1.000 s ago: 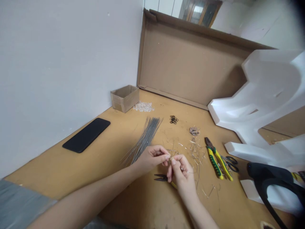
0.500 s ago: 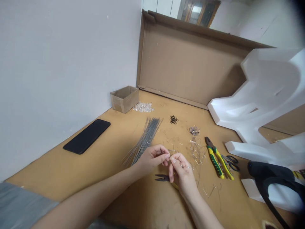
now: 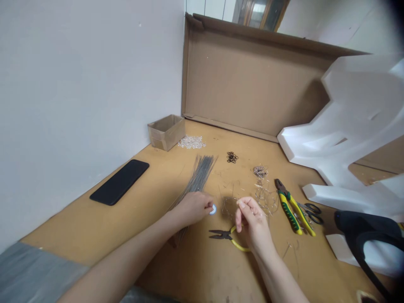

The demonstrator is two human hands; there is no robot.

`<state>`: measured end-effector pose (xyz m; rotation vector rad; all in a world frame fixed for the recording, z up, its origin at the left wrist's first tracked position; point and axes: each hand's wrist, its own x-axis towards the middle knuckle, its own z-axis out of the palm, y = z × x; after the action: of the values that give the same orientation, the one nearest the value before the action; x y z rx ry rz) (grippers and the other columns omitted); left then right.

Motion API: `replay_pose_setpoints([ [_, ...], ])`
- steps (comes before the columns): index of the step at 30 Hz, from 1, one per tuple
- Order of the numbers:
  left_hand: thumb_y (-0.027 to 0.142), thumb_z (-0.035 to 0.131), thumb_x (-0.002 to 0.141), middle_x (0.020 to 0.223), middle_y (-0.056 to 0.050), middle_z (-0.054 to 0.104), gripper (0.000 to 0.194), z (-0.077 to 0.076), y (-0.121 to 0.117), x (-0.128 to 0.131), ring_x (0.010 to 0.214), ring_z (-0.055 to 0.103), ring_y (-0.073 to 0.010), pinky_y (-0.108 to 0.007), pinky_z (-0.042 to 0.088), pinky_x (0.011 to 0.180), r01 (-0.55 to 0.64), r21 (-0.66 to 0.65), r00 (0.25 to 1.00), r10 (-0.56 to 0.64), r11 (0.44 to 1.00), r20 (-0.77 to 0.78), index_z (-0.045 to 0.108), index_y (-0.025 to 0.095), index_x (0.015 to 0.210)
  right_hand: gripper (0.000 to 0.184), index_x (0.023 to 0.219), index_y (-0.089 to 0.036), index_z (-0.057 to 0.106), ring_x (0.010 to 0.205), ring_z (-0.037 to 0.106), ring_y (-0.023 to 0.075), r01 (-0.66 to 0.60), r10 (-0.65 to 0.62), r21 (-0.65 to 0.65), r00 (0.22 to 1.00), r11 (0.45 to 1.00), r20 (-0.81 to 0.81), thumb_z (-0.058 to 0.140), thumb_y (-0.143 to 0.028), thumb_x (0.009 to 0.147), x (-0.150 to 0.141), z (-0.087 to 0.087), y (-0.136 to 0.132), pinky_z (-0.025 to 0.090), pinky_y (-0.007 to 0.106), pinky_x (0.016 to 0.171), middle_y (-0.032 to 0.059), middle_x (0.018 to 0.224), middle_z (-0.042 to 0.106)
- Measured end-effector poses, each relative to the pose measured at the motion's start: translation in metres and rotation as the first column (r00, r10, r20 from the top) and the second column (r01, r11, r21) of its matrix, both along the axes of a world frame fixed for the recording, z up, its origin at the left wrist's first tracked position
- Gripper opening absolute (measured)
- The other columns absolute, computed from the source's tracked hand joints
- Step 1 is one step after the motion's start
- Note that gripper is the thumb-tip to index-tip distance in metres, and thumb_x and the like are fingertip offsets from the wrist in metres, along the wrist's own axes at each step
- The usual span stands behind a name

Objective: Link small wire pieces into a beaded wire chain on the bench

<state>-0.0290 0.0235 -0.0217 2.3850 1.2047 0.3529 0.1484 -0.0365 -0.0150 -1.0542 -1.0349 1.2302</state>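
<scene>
My left hand is closed, its fingers curled down over the lower part of a bundle of thin grey wires. A small pale blue piece shows at its fingertips; I cannot tell whether they hold it. Thumb and forefinger of my right hand are pinched together, and whatever lies between them is too small to make out. Below and between the hands lie needle-nose pliers with yellow handles, jaws pointing left. Past the right fingertips is a loose tangle of thin bent wires.
Yellow-green pliers and black-handled scissors lie at right, near white foam. Further back are black rings, a wire coil, clear beads and a small cardboard box. A black phone lies left.
My hands have come apart: the left moved left over the wire bundle, the right moved slightly right. More of the needle-nose pliers shows, and the pale blue piece has come into sight.
</scene>
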Motion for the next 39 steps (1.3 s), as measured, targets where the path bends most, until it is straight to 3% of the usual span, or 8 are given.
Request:
replay_pose_setpoints([
  [5,0.016,0.041,0.079,0.078,-0.003,0.064,0.024,-0.002,0.000,0.000,0.073,0.058,-0.0150,-0.023,0.036,0.062,0.082,0.033,0.997,-0.082,0.996,-0.001,0.063,0.018,0.072,0.016,0.076,-0.018,0.051,0.033,0.041,0.0048,0.004,-0.004,0.000,1.000,1.000,-0.001,0.054,-0.032,0.083,-0.001,-0.001,-0.001,0.028,0.016,0.037,-0.0065,0.043,0.054],
  [23,0.020,0.045,0.080,0.081,-0.006,0.065,0.019,-0.004,-0.004,0.011,0.069,0.059,-0.0169,-0.024,0.037,0.057,0.075,0.109,0.983,-0.055,0.991,-0.178,0.063,0.017,0.076,0.014,0.080,-0.018,0.052,0.035,0.039,0.0043,-0.008,0.008,-0.013,1.000,1.000,-0.012,0.052,-0.031,0.085,0.000,-0.003,-0.002,0.026,0.016,0.040,-0.0066,0.042,0.052],
  [29,0.018,0.046,0.078,0.079,-0.003,0.064,0.017,-0.002,-0.002,0.004,0.071,0.058,-0.0149,-0.024,0.038,0.061,0.031,0.063,1.000,-0.031,0.997,0.000,0.063,0.018,0.073,0.015,0.078,-0.018,0.051,0.034,0.040,0.0047,-0.011,0.011,-0.015,1.000,1.000,-0.015,0.053,-0.031,0.084,-0.003,-0.004,0.000,0.027,0.016,0.039,-0.0069,0.042,0.052],
  [32,0.022,0.052,0.076,0.074,-0.002,0.062,0.012,0.001,-0.001,0.004,0.071,0.057,-0.0142,-0.025,0.041,0.065,-0.012,-0.149,0.956,0.056,0.989,0.290,0.062,0.017,0.071,0.015,0.078,-0.018,0.051,0.032,0.039,0.0050,-0.015,0.014,-0.025,1.000,1.000,-0.026,0.054,-0.032,0.083,-0.004,-0.005,0.000,0.026,0.016,0.038,-0.0071,0.042,0.052],
  [34,0.027,0.056,0.075,0.070,-0.002,0.062,0.012,0.002,0.000,0.006,0.067,0.058,-0.0135,-0.026,0.044,0.065,0.050,-0.469,0.827,0.226,0.882,0.514,0.061,0.015,0.073,0.017,0.078,-0.018,0.051,0.032,0.039,0.0055,-0.015,0.014,-0.031,1.000,0.999,-0.024,0.054,-0.034,0.083,-0.005,-0.006,0.000,0.026,0.016,0.037,-0.0069,0.042,0.052],
  [36,0.028,0.060,0.074,0.068,-0.002,0.062,0.015,0.001,0.001,0.009,0.063,0.060,-0.0118,-0.025,0.046,0.063,0.233,-0.730,0.645,0.460,0.643,0.611,0.059,0.013,0.075,0.018,0.079,-0.018,0.050,0.032,0.039,0.0061,-0.015,0.014,-0.038,1.000,0.999,-0.018,0.055,-0.035,0.083,-0.006,-0.006,0.000,0.027,0.017,0.037,-0.0067,0.041,0.052],
  [38,0.025,0.062,0.073,0.071,-0.003,0.064,0.014,-0.001,0.000,0.013,0.065,0.062,-0.0106,-0.023,0.047,0.065,0.401,-0.811,0.507,0.634,0.425,0.583,0.060,0.011,0.077,0.018,0.079,-0.018,0.050,0.031,0.040,0.0063,-0.019,0.018,-0.046,1.000,0.999,-0.017,0.055,-0.035,0.082,-0.006,-0.007,0.000,0.027,0.017,0.036,-0.0066,0.042,0.052],
  [39,0.022,0.062,0.073,0.073,-0.004,0.065,0.013,-0.002,0.000,0.015,0.068,0.063,-0.0105,-0.022,0.048,0.068,0.452,-0.816,0.462,0.687,0.362,0.561,0.061,0.010,0.078,0.018,0.079,-0.018,0.050,0.031,0.040,0.0063,-0.024,0.023,-0.050,1.000,0.998,-0.019,0.055,-0.035,0.082,-0.006,-0.008,0.000,0.027,0.017,0.036,-0.0067,0.042,0.052],
])
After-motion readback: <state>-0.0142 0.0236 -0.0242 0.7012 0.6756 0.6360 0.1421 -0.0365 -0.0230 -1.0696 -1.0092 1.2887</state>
